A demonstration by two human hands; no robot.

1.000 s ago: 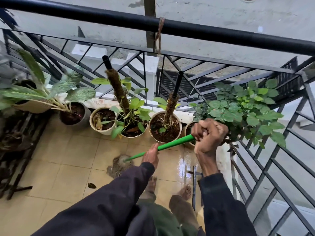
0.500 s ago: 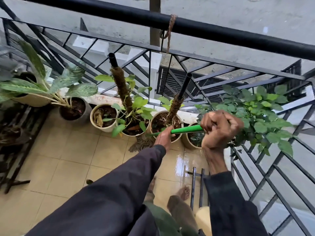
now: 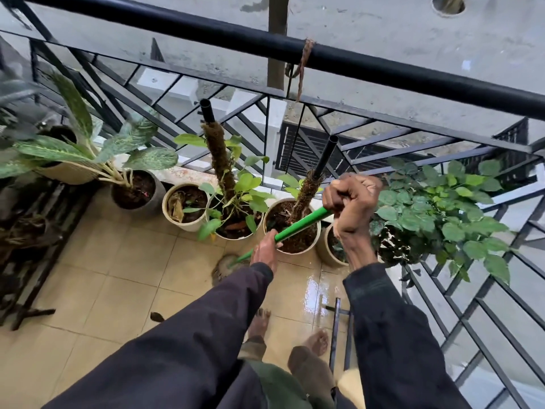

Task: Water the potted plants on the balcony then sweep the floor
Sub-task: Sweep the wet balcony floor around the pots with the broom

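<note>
A broom with a green handle (image 3: 300, 225) slants down to the left. My right hand (image 3: 352, 202) grips its top end in a fist. My left hand (image 3: 264, 250) holds the handle lower down. The brown bristle head (image 3: 226, 265) rests on the beige tiled floor (image 3: 124, 278), partly hidden by my left sleeve. A row of potted plants stands along the railing: a grey pot (image 3: 136, 190), a cream pot (image 3: 182, 205), a pot with a moss pole (image 3: 233, 222), another moss-pole pot (image 3: 290, 228), and a bushy green plant (image 3: 439, 214) at the right.
The black metal railing (image 3: 354, 63) runs along the far and right sides. A dark metal rack (image 3: 26, 246) stands at the left. The tiles by my bare feet (image 3: 317, 340) are wet and shiny. A fallen leaf (image 3: 157, 316) lies on the floor. A metal frame (image 3: 339, 329) stands near my right leg.
The broom head has come down from the base of the pots to the floor tiles, nearer to me. Both hands kept their grip and the handle tilted more steeply.
</note>
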